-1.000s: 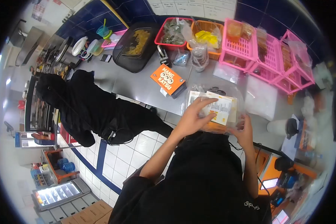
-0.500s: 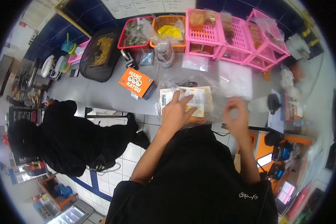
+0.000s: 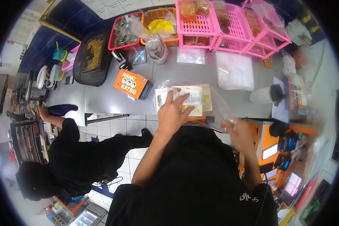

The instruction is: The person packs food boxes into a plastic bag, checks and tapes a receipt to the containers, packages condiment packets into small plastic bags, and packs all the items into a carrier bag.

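Fingers spread, the left hand presses on printed slips, whose combined long axis runs left-to-right. Beneath it, a clear plastic bag points its loose film rightward, pinched by the blurred right hand, well apart from the left.

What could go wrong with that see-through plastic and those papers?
The clear plastic by the right hand looks thin, so it might tear if pulled hard. The printed papers under the left hand lie near the front edge of the counter, so they could slide off if the plastic tugs them.
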A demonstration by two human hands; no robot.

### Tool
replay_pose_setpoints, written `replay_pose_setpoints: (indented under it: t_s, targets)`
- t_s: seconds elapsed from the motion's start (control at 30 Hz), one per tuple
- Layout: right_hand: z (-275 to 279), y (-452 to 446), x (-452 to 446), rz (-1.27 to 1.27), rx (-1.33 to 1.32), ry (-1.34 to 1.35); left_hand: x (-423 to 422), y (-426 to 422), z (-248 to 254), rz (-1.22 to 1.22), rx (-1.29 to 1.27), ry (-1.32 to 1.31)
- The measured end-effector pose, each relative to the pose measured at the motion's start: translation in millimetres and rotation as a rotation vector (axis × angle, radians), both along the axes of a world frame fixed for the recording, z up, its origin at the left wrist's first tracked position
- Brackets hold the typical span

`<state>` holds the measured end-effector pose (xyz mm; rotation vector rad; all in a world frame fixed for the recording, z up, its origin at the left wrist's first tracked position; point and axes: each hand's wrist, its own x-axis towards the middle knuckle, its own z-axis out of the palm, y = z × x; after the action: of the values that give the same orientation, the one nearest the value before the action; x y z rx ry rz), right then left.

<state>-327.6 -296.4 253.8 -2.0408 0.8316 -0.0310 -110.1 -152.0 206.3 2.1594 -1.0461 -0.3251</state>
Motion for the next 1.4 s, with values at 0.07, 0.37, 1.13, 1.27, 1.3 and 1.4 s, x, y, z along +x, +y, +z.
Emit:
replay_pose_setpoints:
  t_s: [0.07, 0.37, 1.13, 1.27, 1.3, 1.4]
  targets:
    - [9, -11, 14, -0.057, 0.09, -0.103, 0, 0, 0, -0.002, -0.007, -0.016]
    - [-1, -69, 53, -0.073, 0.126, -0.314, 44, 20, 62, 0.063, -0.419, 0.86]
    - [9, -24, 138, 0.144, 0.22, -0.429, 102, -33, 121, -0.48, -0.041, 0.303]
    - [2, -28, 125, -0.011, 0.111, -0.457, 145, -6, 80, -0.37, -0.097, 0.369]
    - [3, -24, 121, -0.039, 0.081, -0.473, 140, -11, 46, -0.432, -0.176, 0.158]
    - [27, -4, 120, -0.05, -0.052, -0.481, 87, -42, -9, -0.614, -0.344, 0.069]
